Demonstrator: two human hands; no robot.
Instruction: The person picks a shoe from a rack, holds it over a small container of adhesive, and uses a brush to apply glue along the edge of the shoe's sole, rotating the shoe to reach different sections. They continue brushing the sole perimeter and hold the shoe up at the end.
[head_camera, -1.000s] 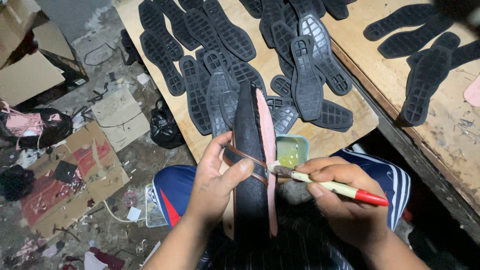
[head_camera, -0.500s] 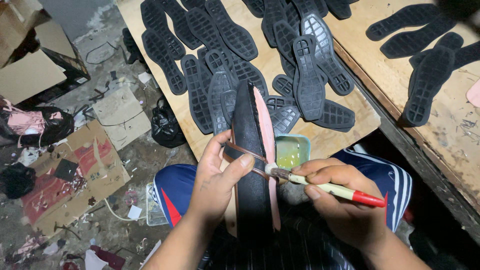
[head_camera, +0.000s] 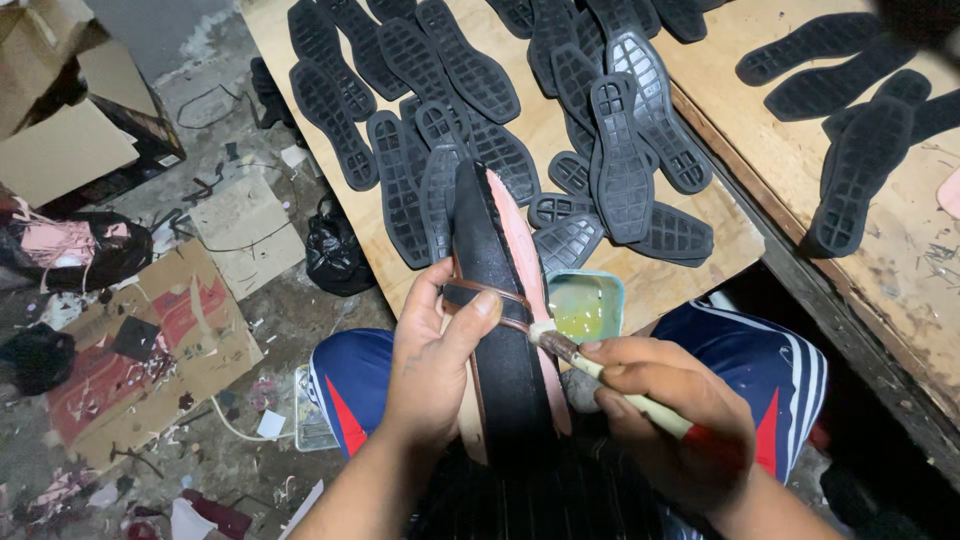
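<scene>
Shoe (head_camera: 500, 330), long axis pointing away from us, gripped in our left hand (head_camera: 440, 370); brush (head_camera: 600, 372), clasped in our right hand (head_camera: 680, 420), touches its right edge.

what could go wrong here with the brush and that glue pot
The brush in the right hand touches the shoe's pink edge, so glue may smear onto the black upper or the left hand's thumb. The open glue tub sits at the board's edge by the knee; a nudge might tip it.
</scene>
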